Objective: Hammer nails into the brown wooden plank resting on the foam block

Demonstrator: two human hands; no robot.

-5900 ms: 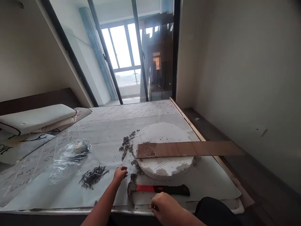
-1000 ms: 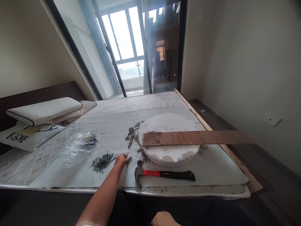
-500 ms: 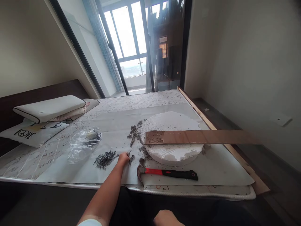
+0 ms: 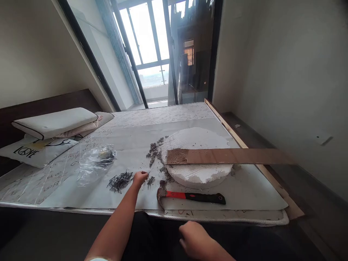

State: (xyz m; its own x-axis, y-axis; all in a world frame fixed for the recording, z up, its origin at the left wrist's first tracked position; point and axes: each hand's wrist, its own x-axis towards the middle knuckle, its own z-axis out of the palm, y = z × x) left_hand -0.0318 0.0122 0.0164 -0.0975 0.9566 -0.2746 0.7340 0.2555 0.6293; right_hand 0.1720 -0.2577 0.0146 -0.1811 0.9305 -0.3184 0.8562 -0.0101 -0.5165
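Observation:
My left hand [image 4: 140, 178] is closed in a pinch just above the sheet, with a thin nail [image 4: 148, 174] at its fingertips. Right beside it lies a small group of nails [image 4: 150, 181], and to its left is a larger heap of nails [image 4: 120, 181]. My right hand [image 4: 194, 235] is curled closed in front of the bed edge; whatever its fingers may hold is hidden. Between the hands and the white round slab [image 4: 201, 176] rests a claw hammer [image 4: 190, 196] with a red and black handle. A brown board [image 4: 223, 156], dotted with holes at its left end, lies across the slab.
Grey crumbs [image 4: 153, 150] are scattered left of the slab. A clear plastic bag [image 4: 94, 161] sits on the grey sheet [image 4: 133, 137] covering the mattress. Pillows [image 4: 56, 121] are stacked at the left. A wooden rail [image 4: 228, 125] runs along the bed's right side.
My left hand has lifted slightly and drawn left from the small group of nails. My right hand has risen further into view. The camera has shifted a little.

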